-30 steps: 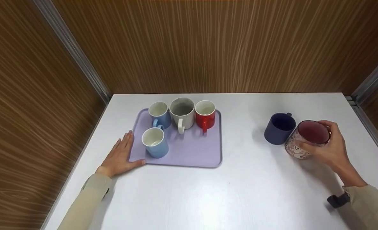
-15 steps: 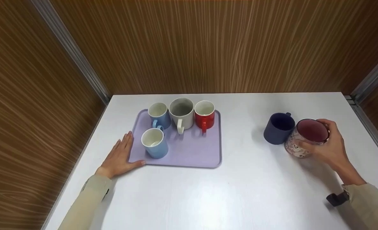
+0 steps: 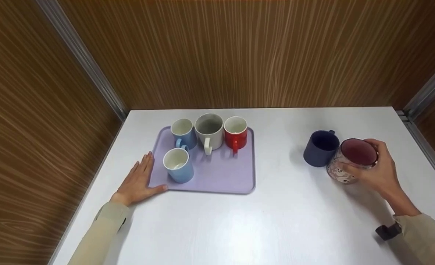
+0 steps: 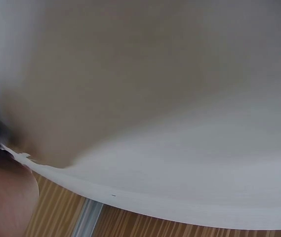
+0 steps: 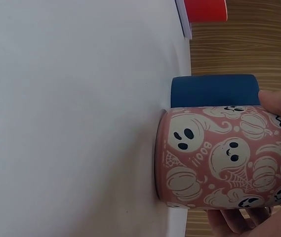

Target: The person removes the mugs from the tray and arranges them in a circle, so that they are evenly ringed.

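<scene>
My right hand [image 3: 380, 176] grips a pink mug [image 5: 224, 158] printed with white ghosts and pumpkins, thumb on one side and fingers round the other. It stands upright, close beside a dark blue mug [image 3: 321, 151]. At the left, my left hand [image 3: 138, 182] lies flat with fingers spread along the left edge of a lilac tray [image 3: 221, 176], its thumb at the front rim. On the tray are two light blue mugs, one at the back [image 3: 186, 137] and one in front [image 3: 181, 171], plus a large white mug [image 3: 213, 138] and a red mug [image 3: 236, 139].
The white table [image 3: 239, 228] ends at a wood-grain back panel [image 3: 254, 55]. Another wood panel [image 3: 48, 129] stands along the left side, with a metal strip [image 3: 85, 59] in the corner. A dark device [image 3: 389, 232] sits on the right wrist.
Almost nothing moves. The pink mug and right hand shift very slightly left, while the left hand and the tray with its mugs stay put.
</scene>
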A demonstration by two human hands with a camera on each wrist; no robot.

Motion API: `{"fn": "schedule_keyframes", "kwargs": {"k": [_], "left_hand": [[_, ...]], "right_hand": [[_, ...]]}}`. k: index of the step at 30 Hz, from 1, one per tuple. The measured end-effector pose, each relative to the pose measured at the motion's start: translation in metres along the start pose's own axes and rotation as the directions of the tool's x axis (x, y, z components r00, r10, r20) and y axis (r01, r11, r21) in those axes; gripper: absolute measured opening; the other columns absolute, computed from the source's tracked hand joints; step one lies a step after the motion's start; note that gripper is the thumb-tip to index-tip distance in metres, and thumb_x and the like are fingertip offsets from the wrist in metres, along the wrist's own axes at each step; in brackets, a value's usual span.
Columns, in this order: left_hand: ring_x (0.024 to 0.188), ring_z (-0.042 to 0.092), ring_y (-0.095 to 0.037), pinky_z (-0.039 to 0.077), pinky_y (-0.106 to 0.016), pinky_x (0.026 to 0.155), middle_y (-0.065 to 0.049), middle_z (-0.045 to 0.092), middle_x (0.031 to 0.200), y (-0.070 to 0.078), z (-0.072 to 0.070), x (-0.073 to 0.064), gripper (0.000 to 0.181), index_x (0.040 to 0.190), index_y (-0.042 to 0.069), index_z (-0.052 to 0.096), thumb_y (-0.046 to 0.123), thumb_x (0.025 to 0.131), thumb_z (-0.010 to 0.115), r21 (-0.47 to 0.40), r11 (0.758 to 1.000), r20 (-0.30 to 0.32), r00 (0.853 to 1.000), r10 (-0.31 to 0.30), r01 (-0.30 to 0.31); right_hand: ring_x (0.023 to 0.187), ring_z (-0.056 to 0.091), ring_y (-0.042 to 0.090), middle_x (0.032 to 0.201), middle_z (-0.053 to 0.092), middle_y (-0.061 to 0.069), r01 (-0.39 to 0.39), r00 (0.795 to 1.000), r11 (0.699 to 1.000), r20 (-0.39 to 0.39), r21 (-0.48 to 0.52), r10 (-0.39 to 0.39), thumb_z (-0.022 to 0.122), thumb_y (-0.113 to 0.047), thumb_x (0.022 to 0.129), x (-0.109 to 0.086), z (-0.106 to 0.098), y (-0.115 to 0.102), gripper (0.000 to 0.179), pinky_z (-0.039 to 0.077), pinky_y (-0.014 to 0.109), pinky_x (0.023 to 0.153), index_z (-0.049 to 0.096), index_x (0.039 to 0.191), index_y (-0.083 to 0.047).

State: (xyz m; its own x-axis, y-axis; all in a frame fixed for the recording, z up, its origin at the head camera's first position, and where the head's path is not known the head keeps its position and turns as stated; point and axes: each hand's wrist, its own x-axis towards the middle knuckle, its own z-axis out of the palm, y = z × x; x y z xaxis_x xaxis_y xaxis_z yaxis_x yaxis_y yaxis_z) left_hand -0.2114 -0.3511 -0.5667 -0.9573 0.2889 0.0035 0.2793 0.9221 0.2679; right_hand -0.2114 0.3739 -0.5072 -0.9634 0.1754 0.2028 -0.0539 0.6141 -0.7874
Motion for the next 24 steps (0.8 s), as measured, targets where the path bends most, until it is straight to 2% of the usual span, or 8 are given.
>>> {"fn": "schedule_keyframes", "kwargs": {"k": [5,8,12,14,20,24], "left_hand": [[0.167,0.009,-0.038,0.011,-0.056,0.135,-0.020,0.007,0.179,0.001,0.000,0.001,0.127,0.169,-0.004,0.009,0.075,0.089,0.068,0.003,1.000,0.006,1.000,-0.002,0.002],[0.167,0.008,-0.037,0.011,-0.056,0.136,-0.019,0.006,0.180,0.001,0.000,0.001,0.127,0.170,-0.003,0.008,0.075,0.089,0.068,0.003,1.000,0.009,1.000,-0.004,0.004],[0.167,0.008,-0.037,0.011,-0.056,0.135,-0.019,0.005,0.179,0.001,0.000,0.001,0.127,0.169,-0.003,0.007,0.075,0.089,0.068,0.002,1.000,0.010,1.000,-0.003,0.003],[0.167,0.008,-0.037,0.011,-0.056,0.136,-0.020,0.005,0.179,0.001,0.000,0.001,0.127,0.169,-0.003,0.008,0.075,0.089,0.068,0.003,1.000,0.010,1.000,-0.003,0.003],[0.167,0.009,-0.038,0.011,-0.056,0.135,-0.020,0.007,0.179,0.001,0.000,0.001,0.127,0.169,-0.003,0.008,0.074,0.089,0.068,-0.003,1.000,0.001,1.000,0.002,-0.002],[0.167,0.009,-0.038,0.012,-0.057,0.135,-0.020,0.007,0.179,0.001,0.000,0.000,0.126,0.169,-0.004,0.009,0.074,0.089,0.068,0.005,1.000,-0.001,1.000,0.007,-0.007]], "right_hand": [[0.117,0.046,0.001,0.144,0.050,0.013,-0.010,1.000,1.000,0.017,-0.004,0.010,0.098,-0.021,0.077,-0.004,-0.002,0.002,0.101,0.040,0.012,0.088,0.037,0.156,-0.006],[0.123,0.047,0.014,0.147,0.047,0.018,0.002,1.000,0.999,0.025,-0.039,-0.001,0.098,-0.023,0.078,-0.005,-0.004,0.000,0.102,0.039,0.016,0.089,0.036,0.157,-0.005],[0.130,0.045,0.040,0.147,0.038,0.028,0.017,0.999,0.993,0.037,-0.116,-0.012,0.097,-0.030,0.078,-0.006,-0.008,-0.007,0.106,0.043,0.035,0.093,0.035,0.159,-0.002],[0.129,0.045,0.047,0.146,0.035,0.032,0.022,0.999,0.990,0.036,-0.139,-0.017,0.097,-0.033,0.078,-0.007,-0.009,-0.011,0.107,0.043,0.045,0.092,0.035,0.159,-0.001],[0.125,0.044,0.044,0.144,0.037,0.033,0.045,0.997,0.987,-0.051,-0.151,-0.053,0.095,-0.033,0.077,-0.007,-0.013,-0.023,0.096,0.035,0.037,0.087,0.044,0.150,0.005],[0.131,0.043,0.045,0.145,0.038,0.030,0.049,0.993,0.989,-0.098,-0.142,-0.063,0.094,-0.033,0.079,-0.007,-0.016,-0.034,0.091,0.034,0.046,0.092,0.047,0.148,0.004]]}}
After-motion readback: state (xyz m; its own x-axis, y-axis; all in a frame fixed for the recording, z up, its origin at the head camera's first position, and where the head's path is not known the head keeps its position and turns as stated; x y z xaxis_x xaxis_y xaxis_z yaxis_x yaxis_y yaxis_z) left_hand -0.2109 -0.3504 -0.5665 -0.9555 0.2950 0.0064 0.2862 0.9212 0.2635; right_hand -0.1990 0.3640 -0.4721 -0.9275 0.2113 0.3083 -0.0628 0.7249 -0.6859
